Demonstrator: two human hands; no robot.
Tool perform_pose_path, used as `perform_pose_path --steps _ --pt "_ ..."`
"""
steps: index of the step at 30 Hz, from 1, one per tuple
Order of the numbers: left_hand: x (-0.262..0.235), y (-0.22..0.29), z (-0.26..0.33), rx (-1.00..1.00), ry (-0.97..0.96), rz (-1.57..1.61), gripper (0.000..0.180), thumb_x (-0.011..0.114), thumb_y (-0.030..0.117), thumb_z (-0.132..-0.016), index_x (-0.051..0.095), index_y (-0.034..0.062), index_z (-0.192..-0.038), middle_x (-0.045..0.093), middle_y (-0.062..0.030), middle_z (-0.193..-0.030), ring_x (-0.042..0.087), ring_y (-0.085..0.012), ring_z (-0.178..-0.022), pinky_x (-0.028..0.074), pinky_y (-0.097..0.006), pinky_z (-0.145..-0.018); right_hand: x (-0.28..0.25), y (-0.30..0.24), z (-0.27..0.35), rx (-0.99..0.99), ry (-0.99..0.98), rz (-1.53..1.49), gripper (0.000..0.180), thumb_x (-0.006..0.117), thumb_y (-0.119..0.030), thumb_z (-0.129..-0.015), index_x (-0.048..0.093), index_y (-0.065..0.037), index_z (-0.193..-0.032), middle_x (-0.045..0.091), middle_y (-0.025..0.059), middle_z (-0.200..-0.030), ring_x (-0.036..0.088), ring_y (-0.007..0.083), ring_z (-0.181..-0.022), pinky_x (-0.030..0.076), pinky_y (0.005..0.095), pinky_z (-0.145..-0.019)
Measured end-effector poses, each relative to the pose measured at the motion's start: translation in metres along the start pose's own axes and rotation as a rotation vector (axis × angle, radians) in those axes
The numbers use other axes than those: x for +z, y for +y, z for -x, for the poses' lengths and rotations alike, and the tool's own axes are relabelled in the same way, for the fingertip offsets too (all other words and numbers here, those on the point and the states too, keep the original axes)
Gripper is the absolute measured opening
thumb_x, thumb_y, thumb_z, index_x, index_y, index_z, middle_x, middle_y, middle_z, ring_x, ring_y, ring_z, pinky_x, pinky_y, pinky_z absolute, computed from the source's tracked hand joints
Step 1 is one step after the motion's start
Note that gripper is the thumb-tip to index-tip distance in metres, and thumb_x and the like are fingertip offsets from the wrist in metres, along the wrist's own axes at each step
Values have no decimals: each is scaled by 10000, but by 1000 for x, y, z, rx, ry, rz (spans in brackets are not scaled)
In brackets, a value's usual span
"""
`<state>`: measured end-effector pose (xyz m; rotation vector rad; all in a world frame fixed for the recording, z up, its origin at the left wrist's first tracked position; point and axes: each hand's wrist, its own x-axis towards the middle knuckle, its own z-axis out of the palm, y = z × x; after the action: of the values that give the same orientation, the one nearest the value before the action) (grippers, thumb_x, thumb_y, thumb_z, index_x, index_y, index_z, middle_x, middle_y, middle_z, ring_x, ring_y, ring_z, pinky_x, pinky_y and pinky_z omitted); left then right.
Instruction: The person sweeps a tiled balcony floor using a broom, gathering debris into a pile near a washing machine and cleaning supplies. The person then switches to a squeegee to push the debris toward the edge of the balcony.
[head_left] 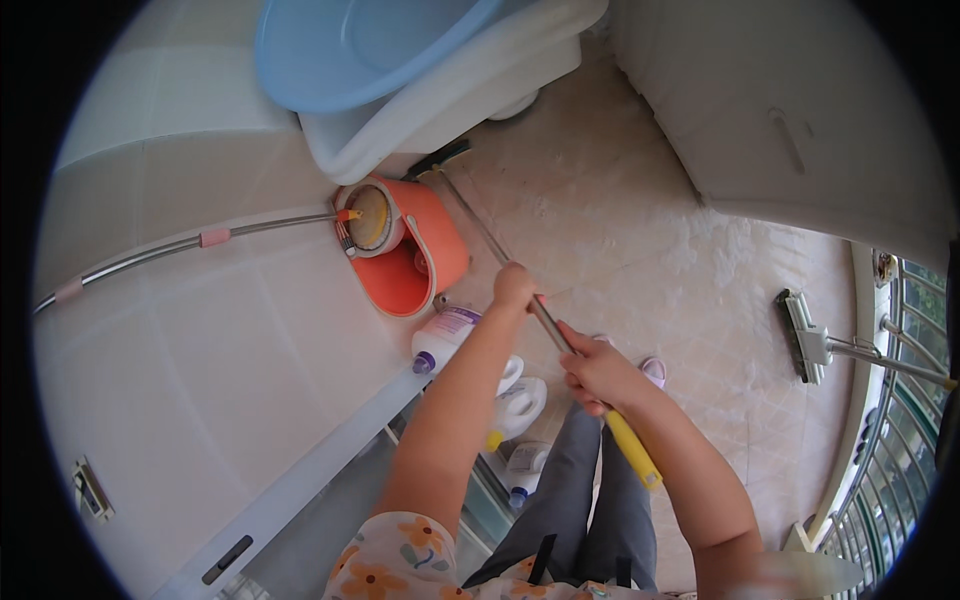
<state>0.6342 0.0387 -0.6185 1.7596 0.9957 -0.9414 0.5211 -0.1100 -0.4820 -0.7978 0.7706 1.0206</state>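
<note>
Both hands grip the metal pole of a long-handled floor squeegee (480, 225) with a yellow end grip. My left hand (515, 287) is closed round the middle of the pole. Lower down, nearer my body, my right hand (600, 375) wraps the pole just above the yellow grip. The dark, narrow head lies on the floor at the far end, beside an orange mop bucket (440, 225) and close to the stacked tubs. Too little detail shows to tell whether that head has a rubber blade or bristles.
A spin mop (215, 238) leans with its head in the bucket. Blue and white basins (370, 50) are stacked beyond it. Several white bottles (520, 405) stand left of my legs. A sponge mop (805, 335) is at the right, by the railing (910, 400). A pale cabinet (790, 130) stands far right.
</note>
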Motion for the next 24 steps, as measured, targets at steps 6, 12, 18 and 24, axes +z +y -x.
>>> perform_pose_path --steps 6,12,18,24 --pt "-20 -25 -29 -20 78 108 172 401 154 -940 488 29 -1020 548 -151 -786 603 -319 -552 480 -407 -408 20 -2 -7 -67 53 267 612 464 -146 -941 277 -225 -1518 468 36 -642 400 124 -382 349 291 -329" --pt "32 -34 33 -141 8 66 334 365 377 -990 483 65 -1020 520 -96 -791 519 -260 -524 472 -395 -436 -10 18 36 -33 130 305 623 457 -136 -936 263 -218 -1522 462 33 -630 413 121 -375 347 286 -322" --pt "-1 -3 -37 -23 45 142 195 372 171 -953 500 26 -977 570 -177 -797 597 -308 -483 475 -397 -356 -6 -15 -15 -35 -1 144 628 452 -134 -935 260 -239 -1523 453 27 -630 411 113 -395 347 274 -330" --pt "13 -71 -25 38 65 -31 259 366 213 -974 519 4 -978 591 -178 -757 618 -309 -522 469 -398 -362 -7 28 24 -83 106 374 626 449 -152 -921 266 -190 -1518 508 65 -617 467 157 -395 384 317 -348"
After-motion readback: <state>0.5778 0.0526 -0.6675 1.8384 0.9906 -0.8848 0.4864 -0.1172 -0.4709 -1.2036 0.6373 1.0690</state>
